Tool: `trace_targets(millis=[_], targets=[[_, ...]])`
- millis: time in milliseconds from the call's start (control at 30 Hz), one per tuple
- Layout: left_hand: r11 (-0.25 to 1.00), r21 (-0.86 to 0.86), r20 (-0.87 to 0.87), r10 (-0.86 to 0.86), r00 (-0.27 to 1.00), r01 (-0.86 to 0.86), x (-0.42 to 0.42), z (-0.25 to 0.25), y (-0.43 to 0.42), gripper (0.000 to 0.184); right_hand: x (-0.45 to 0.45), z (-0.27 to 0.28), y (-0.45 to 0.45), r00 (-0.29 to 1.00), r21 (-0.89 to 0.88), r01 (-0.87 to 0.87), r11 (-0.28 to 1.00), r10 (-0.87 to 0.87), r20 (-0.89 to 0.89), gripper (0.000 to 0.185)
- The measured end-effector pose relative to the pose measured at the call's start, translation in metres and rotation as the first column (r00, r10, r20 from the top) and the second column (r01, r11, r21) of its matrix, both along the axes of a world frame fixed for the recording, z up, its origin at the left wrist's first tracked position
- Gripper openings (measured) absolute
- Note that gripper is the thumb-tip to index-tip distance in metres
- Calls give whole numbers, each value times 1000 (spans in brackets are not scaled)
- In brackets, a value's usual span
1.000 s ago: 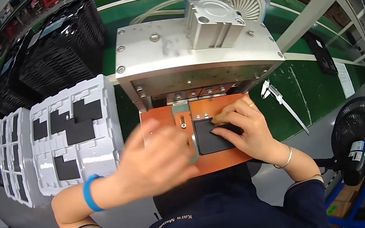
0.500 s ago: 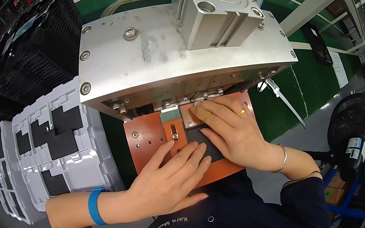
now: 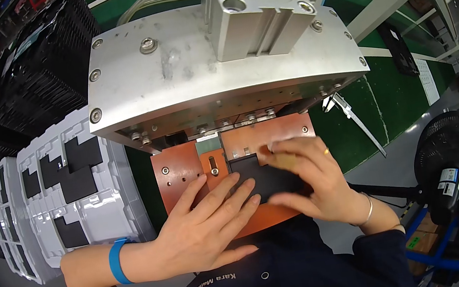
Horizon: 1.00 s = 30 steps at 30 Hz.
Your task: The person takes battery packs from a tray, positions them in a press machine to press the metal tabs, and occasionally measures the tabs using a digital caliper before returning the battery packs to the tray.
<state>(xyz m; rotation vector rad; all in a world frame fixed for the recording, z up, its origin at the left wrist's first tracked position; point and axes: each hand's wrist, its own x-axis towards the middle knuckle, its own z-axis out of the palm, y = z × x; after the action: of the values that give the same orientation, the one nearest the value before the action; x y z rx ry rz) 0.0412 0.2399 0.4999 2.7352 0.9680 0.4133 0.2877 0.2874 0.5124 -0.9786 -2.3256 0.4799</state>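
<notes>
A dark flat piece (image 3: 262, 177) lies on the orange fixture plate (image 3: 169, 160), under the front of the metal press (image 3: 186, 60). My left hand (image 3: 206, 225) rests flat with fingers spread, its fingertips on the left part of the dark piece and the fixture. At the piece's right side is my right hand (image 3: 312, 175), its thumb and fingers apart, with a yellowish covering on one finger. The thumb and fingertips are over or touching the piece's right part; nothing is seen gripped between them.
White trays (image 3: 107, 205) with black pieces (image 3: 78, 182) stand at the left, before stacked black trays (image 3: 44, 71). A caliper (image 3: 355, 120) lies right of the press on the green surface (image 3: 376, 141). A black fan (image 3: 450, 153) stands at the far right.
My left hand has come down from its blurred, raised position onto the fixture. My right hand has shifted slightly right and its fingers have spread. The view has moved closer to the press.
</notes>
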Motion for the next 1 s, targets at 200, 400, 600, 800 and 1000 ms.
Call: trace_targets(millis=[200, 400, 600, 800, 1000], targets=[[998, -54, 27, 14, 1000, -12, -4, 5, 12, 73, 4, -9, 12, 994, -33, -99, 995, 100, 45, 38], [995, -75, 22, 71, 997, -69, -8, 0, 29, 74, -2, -11, 36, 991, -25, -131, 991, 130, -16, 34], [994, -90, 19, 58, 998, -56, -8, -2, 30, 69, -3, -11, 36, 994, -21, -110, 994, 109, -21, 37], [992, -110, 44, 61, 997, -56, -8, -3, 30, 63, -2, -10, 35, 991, -40, -130, 991, 130, -4, 34], [990, -129, 78, 65, 995, -54, -7, -2, 30, 62, -2, -7, 35, 992, -66, -123, 990, 125, 24, 32]])
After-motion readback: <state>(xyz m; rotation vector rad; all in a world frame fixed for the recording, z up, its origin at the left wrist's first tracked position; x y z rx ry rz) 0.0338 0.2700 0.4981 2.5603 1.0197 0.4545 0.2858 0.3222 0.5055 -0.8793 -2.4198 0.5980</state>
